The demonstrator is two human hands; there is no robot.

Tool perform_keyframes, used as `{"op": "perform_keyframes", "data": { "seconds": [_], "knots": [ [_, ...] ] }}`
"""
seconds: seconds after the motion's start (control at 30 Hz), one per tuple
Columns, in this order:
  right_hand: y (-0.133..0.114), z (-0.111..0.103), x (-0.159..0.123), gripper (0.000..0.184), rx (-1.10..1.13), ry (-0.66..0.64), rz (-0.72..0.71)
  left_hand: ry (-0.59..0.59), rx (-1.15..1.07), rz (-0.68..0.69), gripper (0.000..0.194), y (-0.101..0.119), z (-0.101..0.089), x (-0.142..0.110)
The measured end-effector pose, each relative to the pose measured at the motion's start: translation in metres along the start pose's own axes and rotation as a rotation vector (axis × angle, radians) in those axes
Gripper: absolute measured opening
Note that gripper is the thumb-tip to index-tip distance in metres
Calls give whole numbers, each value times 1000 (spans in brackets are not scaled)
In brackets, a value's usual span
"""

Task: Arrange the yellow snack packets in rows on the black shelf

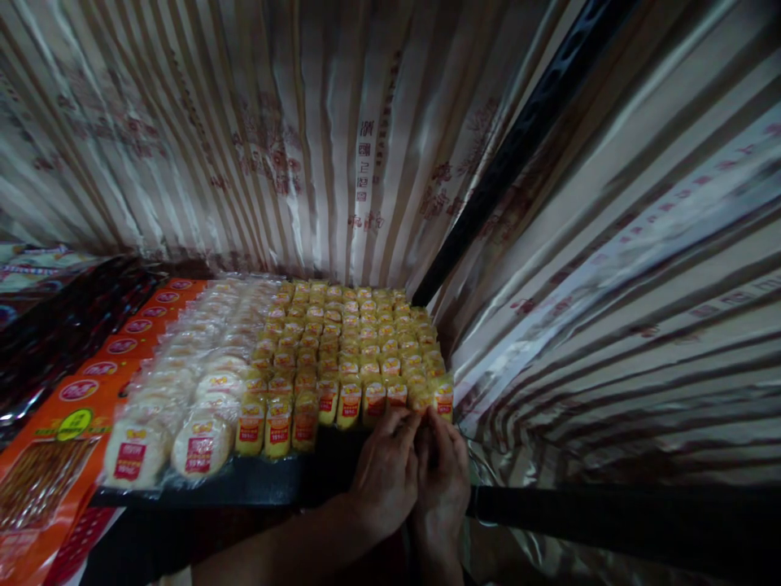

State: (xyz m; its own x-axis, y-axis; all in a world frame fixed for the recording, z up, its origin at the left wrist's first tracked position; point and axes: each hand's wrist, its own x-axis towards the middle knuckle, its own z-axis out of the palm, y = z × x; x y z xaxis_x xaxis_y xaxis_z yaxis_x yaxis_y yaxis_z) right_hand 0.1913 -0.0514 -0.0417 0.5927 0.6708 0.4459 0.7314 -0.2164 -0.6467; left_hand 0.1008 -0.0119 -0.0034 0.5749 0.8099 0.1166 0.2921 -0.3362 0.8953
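Note:
Small yellow wrapped snack cakes (350, 400) with red and white labels stand in tight rows on a dark shelf (262, 482). At the front right of these rows, my left hand (389, 464) and my right hand (442, 480) are side by side with fingers bent and fingertips close together. Between the fingertips is one yellow wrapped snack cake (421, 397), its lower part hidden by my fingers. Another yellow packet (443, 399) stands just right of it, at the end of the front row.
Left of the yellow rows are rows of round white wrapped cakes (201, 446). Further left lie overlapping orange snack bags (67, 427) and dark shiny packets (54, 350). A pale printed curtain (317, 146) hangs behind and to the right, with a black slanted post (488, 195) before it.

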Motion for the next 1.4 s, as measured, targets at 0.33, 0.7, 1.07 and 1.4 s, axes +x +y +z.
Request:
{"op": "perform_keyframes", "data": {
  "seconds": [0.33, 0.7, 1.07, 1.4],
  "knots": [
    [23, 11, 4, 52, -37, -31, -115, -45, 26, -39, 46, 3, 3, -2],
    [-43, 9, -11, 34, 58, 65, -199, 292, 76, 2, 40, -9, -55, -68],
    [-73, 54, -46, 38, 104, -402, -294, 433, 49, -227, 46, -39, -79, -113],
    [-78, 49, -43, 43, 298, -547, 80, 478, 6, -226, 44, -33, -78, -106]
  ]
}}
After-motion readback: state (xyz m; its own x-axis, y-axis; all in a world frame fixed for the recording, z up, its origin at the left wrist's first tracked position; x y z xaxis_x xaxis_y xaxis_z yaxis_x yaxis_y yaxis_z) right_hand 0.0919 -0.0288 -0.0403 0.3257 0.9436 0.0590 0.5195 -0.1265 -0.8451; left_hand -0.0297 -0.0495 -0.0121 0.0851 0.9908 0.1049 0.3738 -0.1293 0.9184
